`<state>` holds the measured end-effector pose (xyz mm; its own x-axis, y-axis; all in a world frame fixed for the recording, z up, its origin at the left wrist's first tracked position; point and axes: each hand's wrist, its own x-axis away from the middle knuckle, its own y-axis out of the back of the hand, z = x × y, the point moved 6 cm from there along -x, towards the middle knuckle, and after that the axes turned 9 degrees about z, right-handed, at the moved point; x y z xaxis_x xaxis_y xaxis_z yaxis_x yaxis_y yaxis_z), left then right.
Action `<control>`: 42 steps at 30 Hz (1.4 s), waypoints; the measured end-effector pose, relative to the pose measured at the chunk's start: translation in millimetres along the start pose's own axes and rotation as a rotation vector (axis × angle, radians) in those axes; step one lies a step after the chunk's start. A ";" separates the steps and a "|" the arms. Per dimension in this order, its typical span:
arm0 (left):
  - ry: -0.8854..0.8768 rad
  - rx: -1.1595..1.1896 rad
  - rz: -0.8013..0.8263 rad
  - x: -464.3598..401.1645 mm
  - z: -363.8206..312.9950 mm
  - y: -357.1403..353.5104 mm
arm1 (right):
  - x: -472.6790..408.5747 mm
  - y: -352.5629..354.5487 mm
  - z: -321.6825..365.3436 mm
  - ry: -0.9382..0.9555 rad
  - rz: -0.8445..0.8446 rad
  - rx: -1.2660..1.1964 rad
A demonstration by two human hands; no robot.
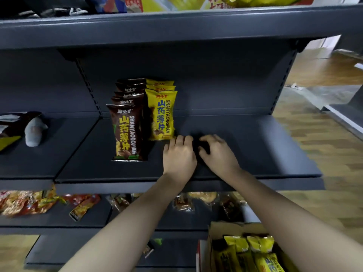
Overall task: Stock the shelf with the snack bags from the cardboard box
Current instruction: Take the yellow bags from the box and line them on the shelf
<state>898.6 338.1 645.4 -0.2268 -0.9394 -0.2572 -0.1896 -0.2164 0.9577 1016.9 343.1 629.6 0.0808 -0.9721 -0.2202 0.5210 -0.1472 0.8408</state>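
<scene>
Both hands are laid side by side on the dark shelf [245, 146], the left hand [179, 154] and right hand [218, 152] curled over something dark between them; what the grip closes on cannot be told. Just left, a yellow snack bag [161, 114] and a brown snack bag [126, 132], each printed "SHANYAOBOPIAN", are stood in rows. More yellow bags are held in the cardboard box [213, 240] below.

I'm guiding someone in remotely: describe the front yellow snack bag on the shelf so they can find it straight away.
Start at the dark grey middle shelf, the one both hands rest on. Two rows of upright bags stand left of centre; take the right-hand, yellow row. The front yellow bag has blue lettering and stands just beyond the left hand, set further back than the front brown bag beside it.
</scene>
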 end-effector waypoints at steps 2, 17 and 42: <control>0.004 -0.017 0.016 10.4 -12.2 -1.5 | 15.8 8.4 -7.6 0.008 -0.007 0.007; -0.058 0.059 -0.050 125.9 -115.0 -18.7 | 145.0 45.6 -67.3 0.178 0.001 -0.032; 0.090 0.035 0.895 217.7 -143.3 -213.0 | 279.4 -60.2 -221.4 -0.230 0.528 0.183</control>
<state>1026.5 141.6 403.9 -0.2287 -0.7699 0.5958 -0.0074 0.6134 0.7897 1196.3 120.8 408.0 0.0919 -0.9337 0.3459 0.3043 0.3571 0.8831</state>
